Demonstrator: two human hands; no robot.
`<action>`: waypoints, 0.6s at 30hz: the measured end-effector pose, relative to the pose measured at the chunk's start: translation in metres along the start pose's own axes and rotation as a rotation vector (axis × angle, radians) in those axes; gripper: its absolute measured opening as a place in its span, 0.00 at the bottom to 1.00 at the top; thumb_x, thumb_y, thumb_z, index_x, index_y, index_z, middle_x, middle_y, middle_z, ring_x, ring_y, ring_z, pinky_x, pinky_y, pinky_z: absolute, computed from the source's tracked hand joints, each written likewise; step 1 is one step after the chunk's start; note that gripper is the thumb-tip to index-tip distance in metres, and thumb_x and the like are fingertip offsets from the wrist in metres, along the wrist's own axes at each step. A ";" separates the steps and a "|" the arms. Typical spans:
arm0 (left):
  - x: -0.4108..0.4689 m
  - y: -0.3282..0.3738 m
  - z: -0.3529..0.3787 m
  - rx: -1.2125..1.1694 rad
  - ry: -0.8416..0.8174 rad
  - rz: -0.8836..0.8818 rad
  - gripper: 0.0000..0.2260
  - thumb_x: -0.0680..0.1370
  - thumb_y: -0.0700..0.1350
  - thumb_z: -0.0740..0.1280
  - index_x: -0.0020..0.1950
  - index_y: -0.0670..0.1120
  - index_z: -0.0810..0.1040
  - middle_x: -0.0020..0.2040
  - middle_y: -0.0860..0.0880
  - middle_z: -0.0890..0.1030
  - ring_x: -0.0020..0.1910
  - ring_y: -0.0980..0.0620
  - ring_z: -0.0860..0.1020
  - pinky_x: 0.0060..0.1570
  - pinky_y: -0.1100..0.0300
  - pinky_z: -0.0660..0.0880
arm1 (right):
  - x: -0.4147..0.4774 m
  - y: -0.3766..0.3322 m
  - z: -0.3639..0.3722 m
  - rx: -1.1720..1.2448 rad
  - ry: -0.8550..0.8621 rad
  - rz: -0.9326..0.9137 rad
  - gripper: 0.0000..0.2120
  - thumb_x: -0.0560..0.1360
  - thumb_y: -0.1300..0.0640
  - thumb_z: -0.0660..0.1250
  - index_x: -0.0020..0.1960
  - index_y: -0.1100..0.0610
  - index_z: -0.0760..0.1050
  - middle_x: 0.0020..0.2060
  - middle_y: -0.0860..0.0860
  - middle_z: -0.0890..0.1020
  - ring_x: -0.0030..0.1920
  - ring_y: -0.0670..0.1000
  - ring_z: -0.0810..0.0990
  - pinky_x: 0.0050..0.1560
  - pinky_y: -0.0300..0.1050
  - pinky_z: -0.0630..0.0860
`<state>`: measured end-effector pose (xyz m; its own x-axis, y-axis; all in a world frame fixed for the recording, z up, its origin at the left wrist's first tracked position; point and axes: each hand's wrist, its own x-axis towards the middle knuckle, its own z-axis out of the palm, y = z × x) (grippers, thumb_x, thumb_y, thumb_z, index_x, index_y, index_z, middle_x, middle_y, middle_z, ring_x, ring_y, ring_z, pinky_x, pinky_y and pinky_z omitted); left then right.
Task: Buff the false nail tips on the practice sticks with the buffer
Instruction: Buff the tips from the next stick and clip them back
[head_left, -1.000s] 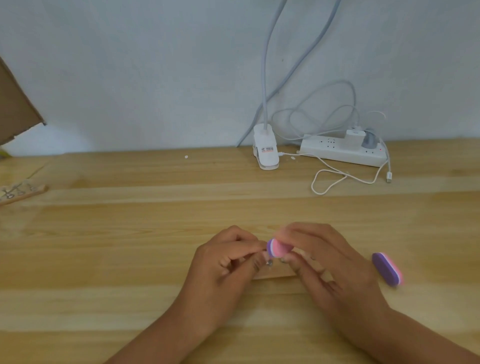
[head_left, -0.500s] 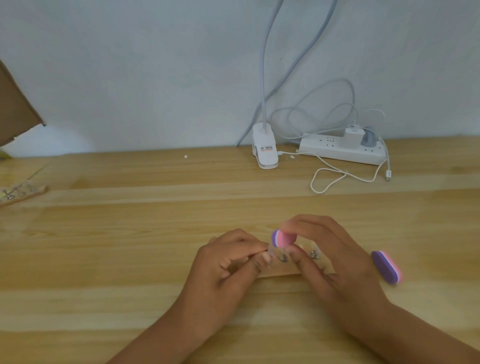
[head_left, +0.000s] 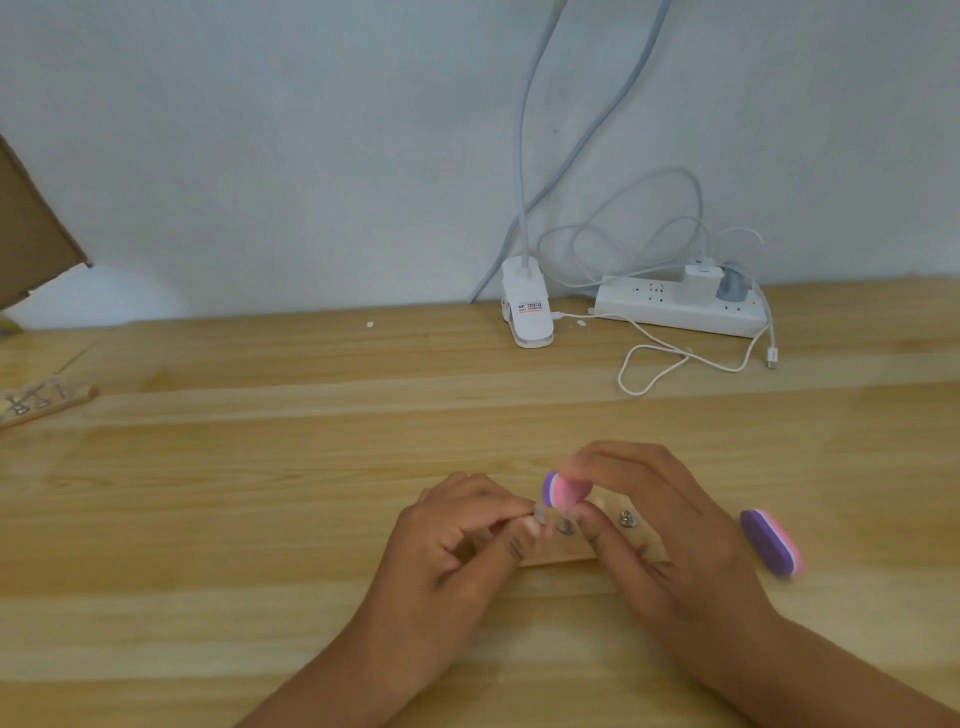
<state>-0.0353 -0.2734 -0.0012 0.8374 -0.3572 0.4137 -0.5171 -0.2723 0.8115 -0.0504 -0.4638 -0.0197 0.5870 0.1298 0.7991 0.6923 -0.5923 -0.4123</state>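
Practice stick, far left: a pale wooden practice stick with small metal clips lies at the table's left edge, well apart from the hands.
Cardboard: a brown cardboard sheet juts in above that stick.
Table: a light pine-plank table stands against a pale grey wall.
Left hand: the left hand is curled, thumb and forefinger pinching a small clear false nail tip.
Working stick: a second wooden stick lies flat under both hands, at the middle of the table's near side.
Buffer: a short pink-and-purple foam buffer is tilted just over the tip; whether they touch cannot be told.
Right hand: the right hand grips that buffer between thumb and fingertips, with a round metal stud on the stick showing beside it.
Spare: a longer purple-and-pink buffer block lies just right of the right hand, untouched.
Back edge: a white clip-on lamp base, then a white power strip with plugs and a looped white cable.
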 end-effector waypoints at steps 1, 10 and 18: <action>0.000 0.001 0.000 -0.004 -0.006 0.002 0.08 0.76 0.55 0.66 0.47 0.56 0.84 0.40 0.53 0.81 0.43 0.48 0.78 0.48 0.47 0.74 | -0.001 -0.001 0.000 0.017 -0.006 -0.038 0.09 0.77 0.62 0.67 0.57 0.60 0.80 0.53 0.51 0.81 0.57 0.47 0.79 0.59 0.38 0.74; 0.000 0.001 0.002 0.049 -0.037 -0.001 0.13 0.79 0.53 0.60 0.45 0.49 0.82 0.39 0.53 0.79 0.41 0.51 0.74 0.43 0.60 0.70 | -0.001 -0.001 0.002 -0.017 -0.027 -0.059 0.09 0.79 0.62 0.66 0.58 0.60 0.79 0.53 0.51 0.80 0.56 0.48 0.78 0.60 0.37 0.72; -0.001 0.000 0.002 0.089 -0.042 0.026 0.13 0.80 0.51 0.58 0.47 0.50 0.81 0.41 0.55 0.79 0.45 0.52 0.76 0.47 0.61 0.71 | 0.000 -0.001 0.001 -0.051 -0.007 -0.021 0.07 0.77 0.61 0.67 0.54 0.60 0.82 0.50 0.51 0.81 0.53 0.48 0.79 0.57 0.36 0.73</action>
<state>-0.0362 -0.2745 -0.0024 0.8160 -0.4023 0.4150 -0.5540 -0.3398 0.7600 -0.0510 -0.4623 -0.0200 0.5755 0.1483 0.8043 0.6822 -0.6294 -0.3721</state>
